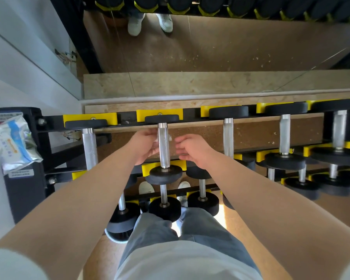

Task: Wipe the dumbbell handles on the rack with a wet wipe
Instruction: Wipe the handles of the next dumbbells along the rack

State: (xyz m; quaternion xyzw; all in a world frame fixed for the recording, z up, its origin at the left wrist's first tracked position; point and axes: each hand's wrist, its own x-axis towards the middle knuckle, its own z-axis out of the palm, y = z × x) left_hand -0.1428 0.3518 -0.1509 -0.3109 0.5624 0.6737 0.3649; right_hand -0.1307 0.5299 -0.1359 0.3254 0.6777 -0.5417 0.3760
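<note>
Dumbbell handle (163,146) is lying on the top tier of the rack (49,138), pointing straight away from the person. Left hand (148,146) is pinching a wet wipe (169,137) against it; right hand (192,150) is hovering beside, fingers relaxed. Print on the wipe pack (12,142) is blurring illegibly.

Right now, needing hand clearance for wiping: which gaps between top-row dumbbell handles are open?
Counting from the left: open between third handle and fourth handle. Both hands crowd the second handle: left hand on its left, right hand on its right.
</note>
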